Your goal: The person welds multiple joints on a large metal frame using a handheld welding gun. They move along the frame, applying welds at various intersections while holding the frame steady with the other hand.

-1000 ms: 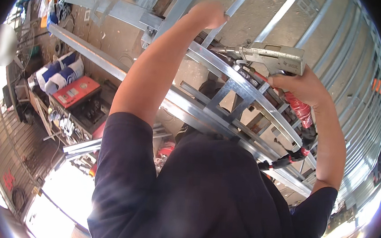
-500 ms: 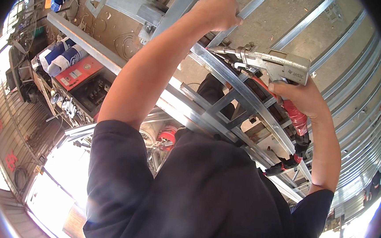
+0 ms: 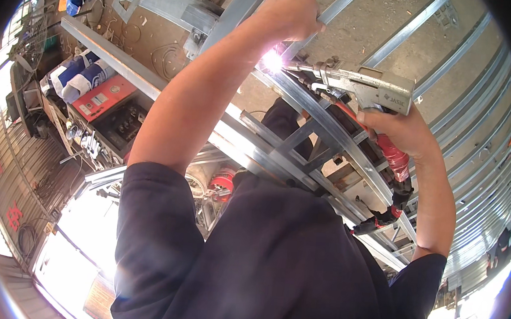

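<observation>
In my right hand point(image 3: 402, 131) is a grey metal welding gun point(image 3: 361, 87), its fingers wrapped round the grip and its nozzle pointing left. A bright white-violet arc point(image 3: 272, 61) burns at the nozzle's end, by the end of a shiny steel bar point(image 3: 323, 117). The glare hides the joint itself. My left hand point(image 3: 292, 14) is closed beyond the arc, its thumb side against a slanting steel bar point(image 3: 340, 5); what its fingers grip is hidden. From the gun, a cable wrapped in red and black point(image 3: 395, 157) runs down inside my right forearm.
Several parallel steel bars point(image 3: 413, 28) spread over the right side. A steel frame point(image 3: 304, 145) lies below my hands. To the left stand a red-topped machine point(image 3: 103, 98) with blue-and-white rolls point(image 3: 89, 77) on it, and a fan point(image 3: 29, 43). A red container point(image 3: 222, 184) stands near my body.
A bright arc has lit at the tip of the welding gun. The gun and my right hand have shifted very slightly left; my left hand stays in place.
</observation>
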Demonstrator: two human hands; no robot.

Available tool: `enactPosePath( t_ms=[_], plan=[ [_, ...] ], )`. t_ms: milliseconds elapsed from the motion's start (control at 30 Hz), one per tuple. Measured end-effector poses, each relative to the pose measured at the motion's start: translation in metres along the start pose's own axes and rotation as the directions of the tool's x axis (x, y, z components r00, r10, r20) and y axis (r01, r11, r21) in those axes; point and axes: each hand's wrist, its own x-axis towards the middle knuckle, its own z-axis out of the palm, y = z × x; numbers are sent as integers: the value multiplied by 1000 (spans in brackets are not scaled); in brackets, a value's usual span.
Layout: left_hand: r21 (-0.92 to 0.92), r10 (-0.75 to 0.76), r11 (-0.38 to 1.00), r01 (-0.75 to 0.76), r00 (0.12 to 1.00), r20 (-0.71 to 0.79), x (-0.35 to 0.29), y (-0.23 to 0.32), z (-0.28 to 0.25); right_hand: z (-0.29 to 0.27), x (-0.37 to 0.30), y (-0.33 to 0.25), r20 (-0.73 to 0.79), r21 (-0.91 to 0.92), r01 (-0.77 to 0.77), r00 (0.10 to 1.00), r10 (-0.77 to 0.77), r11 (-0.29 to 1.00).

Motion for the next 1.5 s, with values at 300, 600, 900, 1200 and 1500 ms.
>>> enactPosePath(
  t_ms=[300, 600, 900, 1200, 1500],
  plan=[
    [124, 263, 961, -248, 956, -130, 19, -28, 24, -2, 1, -2, 46, -38, 13, 999, -12, 999],
    [76, 200, 979, -191, 973, -118, 20, -26, 23, -4, -2, -1, 45, -35, 7, 999, -6, 999],
    [-9, 118, 993, -120, 985, -128, 22, -30, 28, -5, -4, 2, 31, -22, 21, 999, -20, 1000],
    [99, 2, 995, -6, 999, 45, 12, -2, -3, -9, -19, 8, -47, 13, 28, 999, -27, 1000],
    [-136, 176, 968, -213, 954, -241, 3, 51, 34, -51, -69, 44, -89, 77, -75, 993, 82, 994]
  ],
)
